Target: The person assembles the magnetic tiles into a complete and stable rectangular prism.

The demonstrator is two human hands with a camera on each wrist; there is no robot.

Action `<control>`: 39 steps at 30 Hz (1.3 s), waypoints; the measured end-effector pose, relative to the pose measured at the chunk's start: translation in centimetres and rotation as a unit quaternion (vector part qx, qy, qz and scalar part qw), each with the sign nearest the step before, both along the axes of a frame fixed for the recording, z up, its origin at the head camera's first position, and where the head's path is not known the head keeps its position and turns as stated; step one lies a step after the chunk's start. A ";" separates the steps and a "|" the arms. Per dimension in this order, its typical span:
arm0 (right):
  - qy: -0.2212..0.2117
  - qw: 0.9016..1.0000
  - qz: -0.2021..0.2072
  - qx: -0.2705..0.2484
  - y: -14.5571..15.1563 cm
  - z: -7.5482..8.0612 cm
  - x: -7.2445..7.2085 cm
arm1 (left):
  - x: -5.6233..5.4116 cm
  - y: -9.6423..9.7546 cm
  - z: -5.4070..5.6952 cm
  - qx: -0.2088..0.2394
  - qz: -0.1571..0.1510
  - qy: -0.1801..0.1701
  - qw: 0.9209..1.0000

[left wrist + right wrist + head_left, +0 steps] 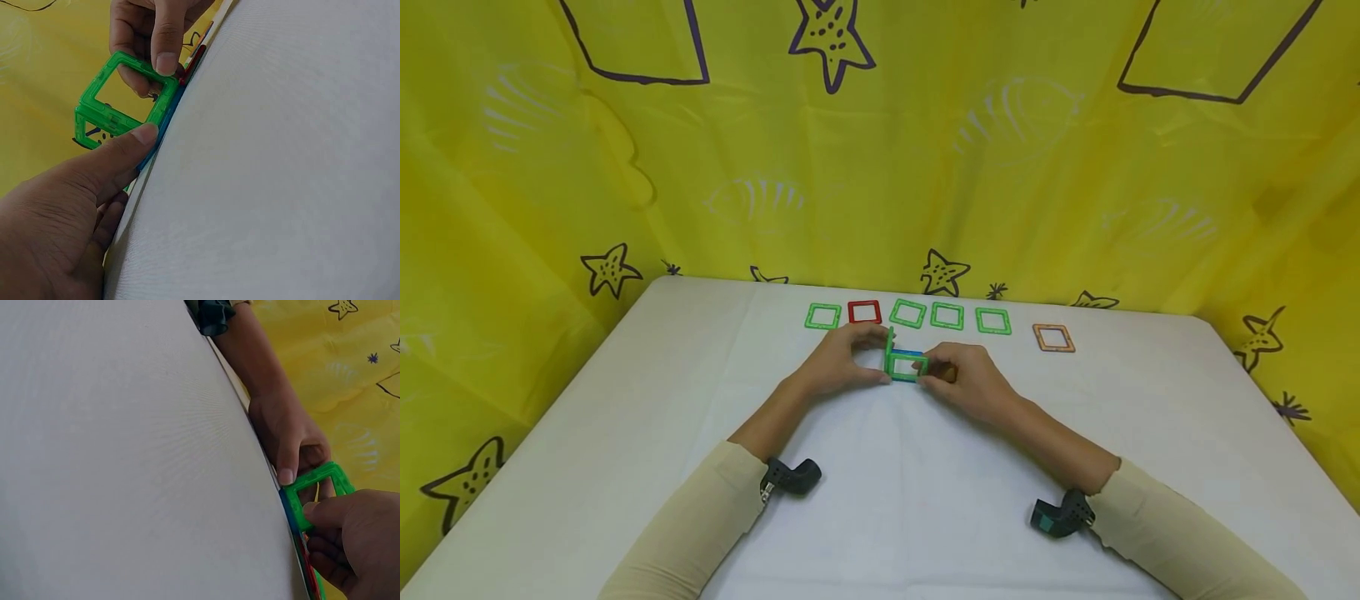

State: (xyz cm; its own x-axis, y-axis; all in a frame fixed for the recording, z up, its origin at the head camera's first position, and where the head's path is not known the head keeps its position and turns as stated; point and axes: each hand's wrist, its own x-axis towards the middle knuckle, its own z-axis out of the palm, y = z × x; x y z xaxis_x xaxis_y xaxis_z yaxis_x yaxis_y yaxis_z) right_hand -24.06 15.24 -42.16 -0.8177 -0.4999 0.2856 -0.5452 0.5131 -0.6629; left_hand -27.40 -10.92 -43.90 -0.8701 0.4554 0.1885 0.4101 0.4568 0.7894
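Note:
A small build of square frame tiles, like magnetic tiles, stands on the white table between the two hands. A green tile (pixel 904 377) faces the person, another green tile (pixel 890 343) rises along the left side, and a blue tile (pixel 167 122) lies at the bottom. My left hand (pixel 842 362) holds the left side, its thumb at a lower corner of the front tile and its fingers behind. From the right, my right hand (pixel 973 379) pinches the green front tile's right edge; its thumb (pixel 331 511) lies on the frame and its other fingers curl behind.
Behind the build, a row of flat tiles lies near the table's far edge: several green ones (pixel 993 311), a red one (pixel 863 302) and an orange one (pixel 1054 327) at the right end. A yellow curtain (pixel 880 167) hangs behind the white table (pixel 865 517).

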 end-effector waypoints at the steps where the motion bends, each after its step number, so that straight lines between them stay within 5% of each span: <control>1: -0.002 1.000 -0.001 -0.001 0.0 0.1 0.0 | 0.0 0.0 0.0 0.000 0.000 -0.001 1.000; 15: -0.037 0.999 -0.018 -0.005 1.6 0.9 0.2 | 0.1 0.0 0.0 0.003 0.001 0.007 1.000; 39: 0.001 0.997 -0.072 0.009 6.0 1.2 -0.7 | 0.3 0.1 0.1 -0.006 0.012 0.000 1.000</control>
State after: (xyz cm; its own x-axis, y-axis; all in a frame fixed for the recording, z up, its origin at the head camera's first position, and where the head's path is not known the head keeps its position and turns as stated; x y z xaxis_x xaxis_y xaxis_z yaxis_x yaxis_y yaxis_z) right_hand -24.79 21.26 -40.96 -0.8807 -0.3832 0.2783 -0.4662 0.5981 -0.6519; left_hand -27.12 -10.82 -43.83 -0.8810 0.4363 0.1831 0.3989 0.4768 0.7833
